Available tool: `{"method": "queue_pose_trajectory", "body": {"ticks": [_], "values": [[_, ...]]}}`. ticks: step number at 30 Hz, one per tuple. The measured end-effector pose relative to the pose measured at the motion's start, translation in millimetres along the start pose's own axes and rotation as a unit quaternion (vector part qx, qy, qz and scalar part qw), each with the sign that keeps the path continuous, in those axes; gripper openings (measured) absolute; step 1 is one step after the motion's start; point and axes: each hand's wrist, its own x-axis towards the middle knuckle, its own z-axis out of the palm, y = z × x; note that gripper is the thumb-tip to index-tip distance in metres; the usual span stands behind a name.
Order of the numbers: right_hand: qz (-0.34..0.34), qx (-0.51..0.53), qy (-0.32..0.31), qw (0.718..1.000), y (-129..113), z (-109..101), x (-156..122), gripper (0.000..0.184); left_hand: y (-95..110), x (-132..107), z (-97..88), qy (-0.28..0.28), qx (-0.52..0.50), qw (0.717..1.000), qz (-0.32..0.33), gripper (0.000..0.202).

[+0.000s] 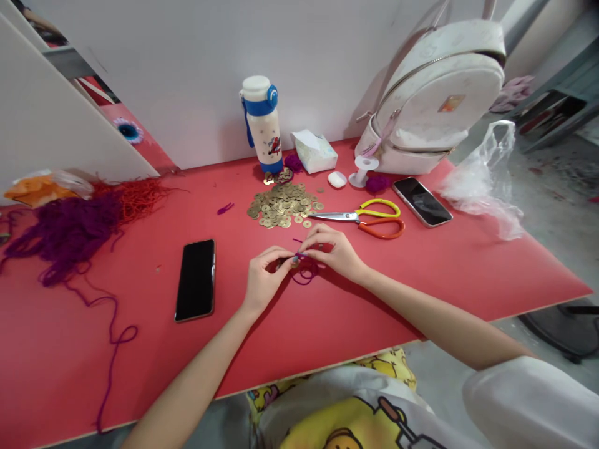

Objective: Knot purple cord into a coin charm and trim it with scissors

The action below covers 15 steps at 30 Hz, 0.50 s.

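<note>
Both of my hands meet above the middle of the red table, fingertips pinched close together. My left hand (266,274) is closed on a purple cord (306,273), whose loop hangs between the hands. A round brass-coloured piece seems to sit at its fingertips, partly hidden. My right hand (334,252) pinches the same cord from the other side, with a short end sticking up. Just beyond the hands lies a heap of brass coins with holes (285,202). Scissors (360,217) with one yellow and one orange handle lie beside the heap, blades pointing left.
Purple yarn (75,234) and red strands (138,199) pile up at left, a strand trailing to the front edge. A black phone (195,279) lies left, another phone (422,201) right. Behind stand a bottle (262,128), tissue pack (316,153), white backpack (430,106) and plastic bag (486,181).
</note>
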Motion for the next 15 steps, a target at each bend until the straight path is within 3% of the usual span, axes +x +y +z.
{"method": "queue_pose_trajectory", "body": {"ticks": [15], "values": [[0.003,0.001,-0.044,0.999,-0.3,-4.3,1.6,0.007,0.3,-1.7,-0.2,-0.011,0.038,0.998,0.039,0.009]]}}
